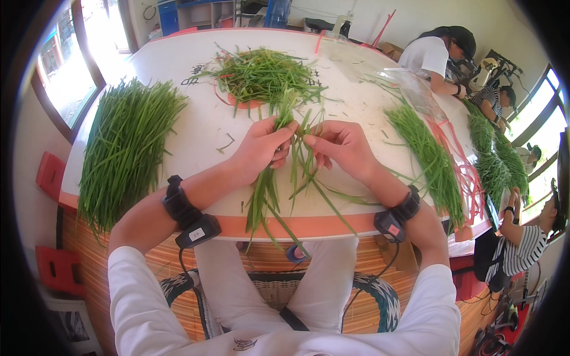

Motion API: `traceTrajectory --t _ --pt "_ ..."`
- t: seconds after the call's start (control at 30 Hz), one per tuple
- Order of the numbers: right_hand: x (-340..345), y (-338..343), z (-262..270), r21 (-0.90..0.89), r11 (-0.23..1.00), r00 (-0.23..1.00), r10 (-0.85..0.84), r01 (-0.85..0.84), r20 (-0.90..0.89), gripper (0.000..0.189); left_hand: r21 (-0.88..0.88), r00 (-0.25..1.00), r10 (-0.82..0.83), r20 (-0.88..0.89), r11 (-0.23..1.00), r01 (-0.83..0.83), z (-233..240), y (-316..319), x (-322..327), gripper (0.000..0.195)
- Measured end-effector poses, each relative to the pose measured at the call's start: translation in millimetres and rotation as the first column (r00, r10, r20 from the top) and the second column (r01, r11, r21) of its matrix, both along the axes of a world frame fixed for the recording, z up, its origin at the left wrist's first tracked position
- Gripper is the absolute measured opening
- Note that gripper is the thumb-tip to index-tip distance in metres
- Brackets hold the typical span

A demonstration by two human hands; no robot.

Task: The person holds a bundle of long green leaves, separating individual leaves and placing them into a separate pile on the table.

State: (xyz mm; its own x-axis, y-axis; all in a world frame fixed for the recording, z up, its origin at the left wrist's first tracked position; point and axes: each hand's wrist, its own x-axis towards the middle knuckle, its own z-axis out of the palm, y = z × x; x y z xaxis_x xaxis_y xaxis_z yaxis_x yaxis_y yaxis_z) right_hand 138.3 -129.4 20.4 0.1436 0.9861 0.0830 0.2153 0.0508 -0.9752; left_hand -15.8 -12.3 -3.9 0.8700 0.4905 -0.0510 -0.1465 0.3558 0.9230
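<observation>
My left hand (pixel 270 143) is closed around a small bunch of green leafy stalks (pixel 263 191), which look like garlic chives and hang over the table's front edge. Close on its right, my right hand (pixel 335 143) pinches several loose blades (pixel 307 164) between thumb and fingers. Beyond both hands lies a tangled heap of green blades (pixel 271 73). A large, neatly aligned pile of the stalks (pixel 129 147) is at the left of the white table (pixel 209 129). Another aligned bundle (pixel 425 155) lies to the right.
Pink-red plastic ties (pixel 463 169) and clear plastic sheeting (pixel 414 91) lie along the right side. More green bundles (pixel 494 155) are farther right, where several other people are. Red stools (pixel 60 271) stand at the left. A wicker chair (pixel 271 289) is beneath me.
</observation>
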Motion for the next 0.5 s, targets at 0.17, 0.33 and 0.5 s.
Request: traceTrajectory --t 0.17,0.33,0.5 --pt "0.7 2.4 -5.9 -0.011 1.0 1.0 -0.007 0.007 0.019 0.018 0.039 0.999 -0.033 -0.034 0.999 0.035 0.0 1.7 0.5 0.012" --pt "-4.9 0.5 -1.2 -0.05 0.995 0.988 -0.074 0.081 0.134 0.024 0.117 0.997 -0.062 -0.048 0.991 0.067 2.4 -2.7 1.7 0.013" --pt "-3.1 0.5 -3.3 -0.018 0.993 0.973 -0.112 0.119 0.203 0.029 0.21 0.997 -0.053 -0.056 0.976 0.064 7.4 -3.2 -1.6 0.018"
